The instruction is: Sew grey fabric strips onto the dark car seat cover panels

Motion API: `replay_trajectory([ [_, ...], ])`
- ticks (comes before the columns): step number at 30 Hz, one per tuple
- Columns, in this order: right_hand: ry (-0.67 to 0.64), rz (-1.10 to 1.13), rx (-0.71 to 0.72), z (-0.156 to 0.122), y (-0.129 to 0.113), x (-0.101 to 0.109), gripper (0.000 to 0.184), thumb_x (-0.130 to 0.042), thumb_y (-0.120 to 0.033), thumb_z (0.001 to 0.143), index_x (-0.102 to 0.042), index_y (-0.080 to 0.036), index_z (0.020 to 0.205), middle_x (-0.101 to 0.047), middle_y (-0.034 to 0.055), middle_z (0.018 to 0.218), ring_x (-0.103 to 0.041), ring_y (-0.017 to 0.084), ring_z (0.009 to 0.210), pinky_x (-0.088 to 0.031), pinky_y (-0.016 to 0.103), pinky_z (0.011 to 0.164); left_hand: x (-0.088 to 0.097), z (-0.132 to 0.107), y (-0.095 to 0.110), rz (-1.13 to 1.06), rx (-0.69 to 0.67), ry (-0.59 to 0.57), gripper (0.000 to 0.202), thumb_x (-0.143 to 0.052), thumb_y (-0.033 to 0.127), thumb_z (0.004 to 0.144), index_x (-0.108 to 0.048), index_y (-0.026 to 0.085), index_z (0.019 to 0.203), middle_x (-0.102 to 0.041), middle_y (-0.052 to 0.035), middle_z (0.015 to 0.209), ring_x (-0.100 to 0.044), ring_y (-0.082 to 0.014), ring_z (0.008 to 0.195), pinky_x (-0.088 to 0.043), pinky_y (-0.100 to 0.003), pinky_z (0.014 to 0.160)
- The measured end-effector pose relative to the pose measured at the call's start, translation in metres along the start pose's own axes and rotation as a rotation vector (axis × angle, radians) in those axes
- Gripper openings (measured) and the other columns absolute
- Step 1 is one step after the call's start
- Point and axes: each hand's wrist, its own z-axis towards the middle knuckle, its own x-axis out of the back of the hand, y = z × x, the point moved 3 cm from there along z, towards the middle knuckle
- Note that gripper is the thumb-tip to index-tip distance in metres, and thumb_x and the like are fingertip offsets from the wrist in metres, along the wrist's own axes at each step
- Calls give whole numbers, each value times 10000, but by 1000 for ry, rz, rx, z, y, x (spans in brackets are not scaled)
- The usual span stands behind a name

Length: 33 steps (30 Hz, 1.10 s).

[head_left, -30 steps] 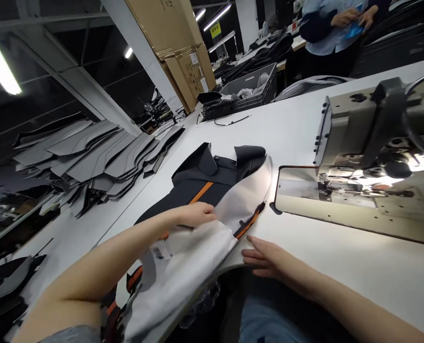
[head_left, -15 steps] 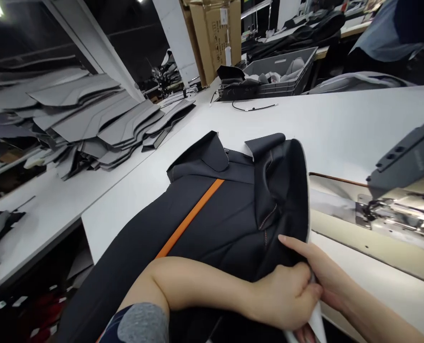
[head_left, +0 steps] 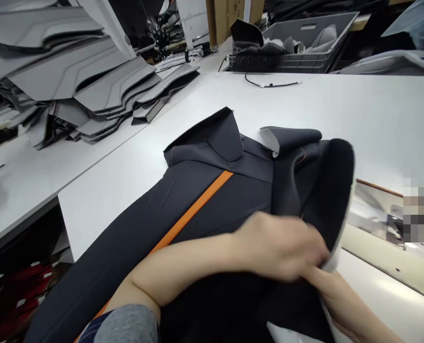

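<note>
A large black padded cover (head_left: 212,200) with an orange stripe (head_left: 194,209) lies across the white table (head_left: 340,109) in front of me. My left hand (head_left: 279,245) reaches across it and grips its folded right edge, which shows a white backing (head_left: 342,224). My right hand (head_left: 335,297) lies under that same edge, fingers closed against the fabric and mostly covered by the left hand. The cover's right flap stands curled upward.
Stacks of grey cut panels (head_left: 90,90) lie at the left. A grey crate (head_left: 305,43) with fabric parts and a thin black cable (head_left: 269,85) sit at the far side. A sewing machine bed (head_left: 379,224) lies to the right. Cardboard boxes (head_left: 226,16) stand behind.
The cover went from white backing up to black face up. Both hands met at its right edge and lifted the flap higher. My view tilted down and nearer.
</note>
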Motion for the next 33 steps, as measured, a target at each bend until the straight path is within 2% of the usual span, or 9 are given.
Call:
replay_trajectory([
  [2, 49, 45, -66, -3, 2, 0, 580, -666, -512, 741, -591, -212, 1231, -683, 97, 1081, -584, 311, 1096, -438, 481, 978, 22, 7, -23, 39, 273, 101, 399, -343, 405, 933, -514, 191, 644, -584, -23, 730, -584, -159, 719, -421, -280, 654],
  [4, 89, 73, -115, -6, 4, 0, 619, -691, -501, 726, -565, -215, 1261, -669, 92, 1117, -576, 310, 1107, -415, 486, 1000, 30, 10, -37, 112, 463, 30, 524, -409, 619, 857, -485, 183, 577, -529, -19, 668, -558, -168, 641, -414, -298, 618],
  [6, 80, 77, -110, -6, 5, 1, 632, -685, -517, 727, -561, -213, 1267, -669, 95, 1115, -576, 314, 1105, -410, 490, 1002, 28, 10, -40, 187, 516, -71, 599, -481, 763, 721, -507, 182, 578, -509, -23, 681, -551, -189, 633, -419, -320, 615],
  [8, 55, 63, -88, -5, 7, 3, 647, -688, -524, 720, -557, -214, 1272, -671, 98, 1108, -576, 315, 1105, -409, 491, 1002, 23, 10, -36, 215, 511, -85, 570, -512, 742, 716, -545, 183, 613, -514, -22, 722, -555, -192, 656, -420, -325, 631],
  [11, 69, 34, -92, -5, 7, 4, 694, -708, -520, 701, -531, -213, 1298, -665, 101, 1121, -574, 313, 1106, -393, 492, 1018, 17, 11, -30, 153, 493, -108, 449, -484, 515, 851, -537, 179, 559, -523, 7, 698, -530, -138, 608, -384, -283, 603],
  [14, 114, 29, -143, -8, 5, 5, 724, -712, -527, 696, -508, -220, 1320, -657, 102, 1138, -574, 314, 1105, -395, 489, 1021, 16, 13, -31, 83, 486, -107, 441, -461, 373, 879, -498, 166, 491, -525, 28, 640, -500, -107, 559, -330, -256, 546],
  [19, 122, 6, -141, -9, 7, 6, 729, -715, -524, 692, -508, -220, 1321, -674, 100, 1100, -603, 326, 1048, -401, 506, 1012, 16, 12, -37, 37, 456, -61, 435, -470, 340, 870, -494, 152, 478, -508, 37, 605, -482, -93, 542, -284, -244, 510],
  [28, 163, 30, -153, -12, 3, 3, 742, -733, -462, 685, -491, -198, 1335, -675, 94, 1103, -575, 314, 1110, -378, 472, 1040, 11, 11, -42, -23, 366, -6, 449, -475, 329, 851, -394, 149, 448, -449, 38, 584, -400, -75, 520, -240, -242, 497],
  [33, 235, 259, -221, -16, -2, 2, 746, -767, -399, 650, -504, -207, 1321, -664, 84, 1134, -592, 313, 1087, -449, 448, 986, 13, 7, -38, -79, 293, 141, 428, -460, 283, 838, -288, 165, 463, -386, 34, 565, -370, -73, 505, -264, -238, 496],
])
